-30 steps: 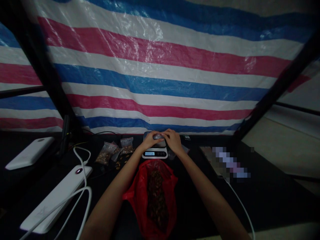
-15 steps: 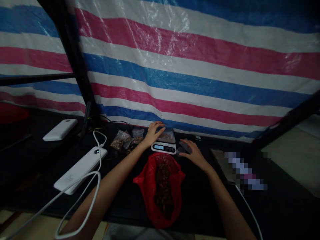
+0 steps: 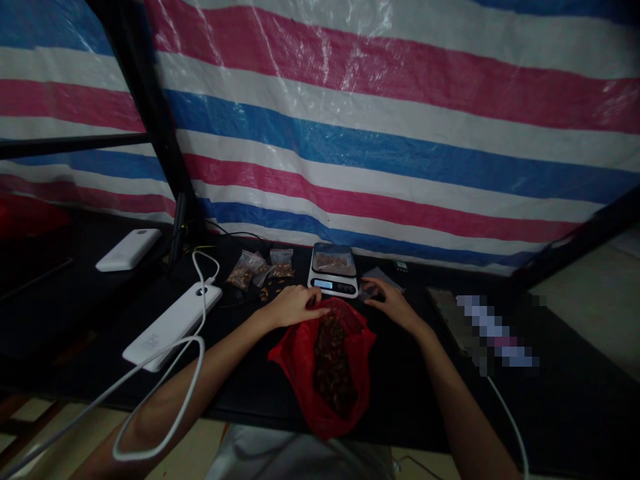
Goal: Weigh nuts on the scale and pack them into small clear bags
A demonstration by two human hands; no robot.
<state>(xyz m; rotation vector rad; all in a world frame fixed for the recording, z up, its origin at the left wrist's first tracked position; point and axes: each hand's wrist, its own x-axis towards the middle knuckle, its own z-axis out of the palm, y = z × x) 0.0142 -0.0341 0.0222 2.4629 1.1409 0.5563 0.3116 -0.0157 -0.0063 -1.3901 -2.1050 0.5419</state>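
A red plastic bag (image 3: 293, 357) full of small brown nuts or seeds (image 3: 333, 367) lies wide-mouthed before me. At its far left rim is my left hand (image 3: 295, 307), with the thumb over the red plastic and the fingers curled behind the edge. My right hand (image 3: 397, 308) hovers beside the scale with thumb and fingers apart. Its fingertips are close to some clear plastic bags (image 3: 387, 277); whether they touch them I cannot tell. Beyond the red bag stands a white digital scale (image 3: 334, 287), display lit, with a clear tray (image 3: 334, 260) of brown pieces on top.
Several small filled clear bags (image 3: 243, 270) and loose brown pieces (image 3: 265, 293) lie left of the scale. A white power bank (image 3: 167, 330) trails a looping cable (image 3: 200, 373) across my left forearm. Another white power bank (image 3: 129, 250) lies farther left. A blurred-out device (image 3: 450, 313) is at right.
My left hand has come back from the scale's tray to the red bag's rim. The right hand stays by the clear bags. The view has shifted slightly.
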